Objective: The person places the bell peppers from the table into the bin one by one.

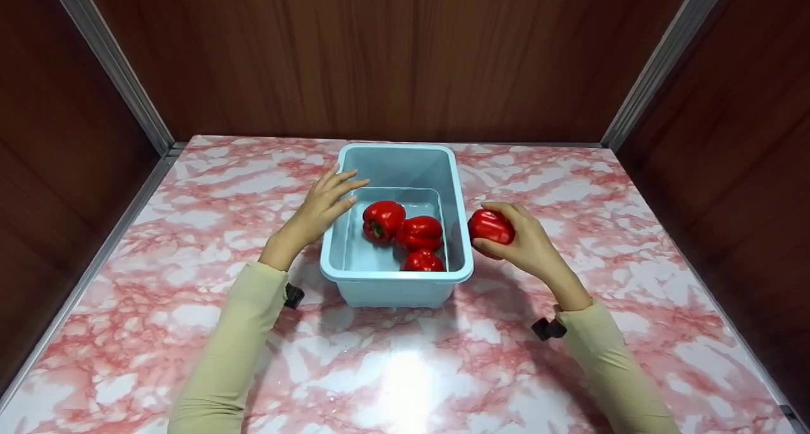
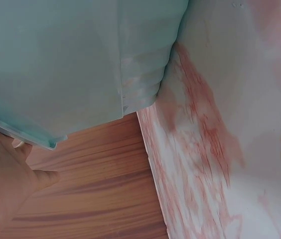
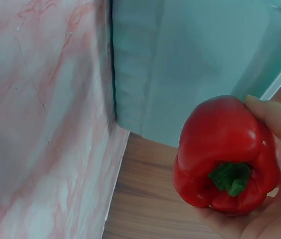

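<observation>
A light blue plastic bin [image 1: 395, 293] stands mid-table, with red bell peppers [image 1: 421, 233] lying on its floor: three show in the head view. My right hand [image 1: 527, 244] grips another red bell pepper [image 3: 225, 149] just outside the bin's right wall, thumb on one side and fingers on the other. Its green stem [image 3: 231, 178] faces the right wrist camera. Over the bin's left rim, my left hand [image 1: 321, 210] is spread with fingers extended and holds nothing. In the left wrist view, only part of that hand [image 2: 3, 181] shows beside the rim.
The table [image 1: 190, 333] has a glossy red-and-white marbled top. Dark wood-grain panels [image 1: 392, 61] enclose it at the back and both sides, with metal posts [image 1: 664, 54] in the corners. A small black device [image 1: 548, 328] sits at each wrist.
</observation>
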`<state>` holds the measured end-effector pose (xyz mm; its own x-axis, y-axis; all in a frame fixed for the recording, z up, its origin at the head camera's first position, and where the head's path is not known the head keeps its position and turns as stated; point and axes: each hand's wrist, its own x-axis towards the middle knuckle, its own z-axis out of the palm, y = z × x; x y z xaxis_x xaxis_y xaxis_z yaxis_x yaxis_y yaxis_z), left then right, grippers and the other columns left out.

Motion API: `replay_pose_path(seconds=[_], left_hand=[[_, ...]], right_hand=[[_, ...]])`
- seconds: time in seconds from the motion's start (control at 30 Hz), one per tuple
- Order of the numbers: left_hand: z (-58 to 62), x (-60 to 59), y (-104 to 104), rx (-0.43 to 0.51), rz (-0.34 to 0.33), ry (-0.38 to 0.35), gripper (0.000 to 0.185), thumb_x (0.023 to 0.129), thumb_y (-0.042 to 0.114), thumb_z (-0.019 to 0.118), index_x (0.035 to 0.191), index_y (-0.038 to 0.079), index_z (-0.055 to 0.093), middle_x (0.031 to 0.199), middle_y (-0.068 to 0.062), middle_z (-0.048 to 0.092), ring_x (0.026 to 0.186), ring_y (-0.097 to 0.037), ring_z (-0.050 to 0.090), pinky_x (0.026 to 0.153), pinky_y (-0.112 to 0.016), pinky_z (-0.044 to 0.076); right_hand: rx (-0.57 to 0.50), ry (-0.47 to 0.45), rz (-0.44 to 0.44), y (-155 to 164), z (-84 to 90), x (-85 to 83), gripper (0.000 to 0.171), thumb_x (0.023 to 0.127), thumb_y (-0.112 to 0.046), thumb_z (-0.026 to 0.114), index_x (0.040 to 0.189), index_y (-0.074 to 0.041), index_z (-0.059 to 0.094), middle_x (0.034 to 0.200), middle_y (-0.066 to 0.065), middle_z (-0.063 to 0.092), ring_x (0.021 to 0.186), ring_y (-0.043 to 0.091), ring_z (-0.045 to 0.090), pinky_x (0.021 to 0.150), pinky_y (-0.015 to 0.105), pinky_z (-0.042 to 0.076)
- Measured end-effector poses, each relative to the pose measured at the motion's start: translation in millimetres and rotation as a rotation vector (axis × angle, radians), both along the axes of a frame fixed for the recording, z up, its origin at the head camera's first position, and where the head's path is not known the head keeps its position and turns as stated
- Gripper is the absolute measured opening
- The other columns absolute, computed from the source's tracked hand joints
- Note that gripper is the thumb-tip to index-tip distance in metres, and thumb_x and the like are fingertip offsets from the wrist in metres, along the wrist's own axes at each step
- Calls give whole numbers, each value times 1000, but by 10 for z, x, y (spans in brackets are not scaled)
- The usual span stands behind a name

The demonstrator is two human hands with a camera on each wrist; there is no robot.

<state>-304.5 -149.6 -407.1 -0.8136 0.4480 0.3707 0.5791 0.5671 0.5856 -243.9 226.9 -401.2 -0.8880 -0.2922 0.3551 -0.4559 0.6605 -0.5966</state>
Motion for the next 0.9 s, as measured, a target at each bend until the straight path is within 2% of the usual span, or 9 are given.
replay_pose_path(seconds=[0.9], left_hand=[[-8, 7, -1, 16, -2, 4, 43, 96, 42, 41, 134, 22, 51, 146, -10, 36, 142, -34, 8, 110, -57, 1]], right_hand=[[-31, 30, 11, -10, 84, 9, 58, 74, -31, 78, 125, -15, 54, 119, 11, 54, 104, 28, 55, 85, 48, 49]])
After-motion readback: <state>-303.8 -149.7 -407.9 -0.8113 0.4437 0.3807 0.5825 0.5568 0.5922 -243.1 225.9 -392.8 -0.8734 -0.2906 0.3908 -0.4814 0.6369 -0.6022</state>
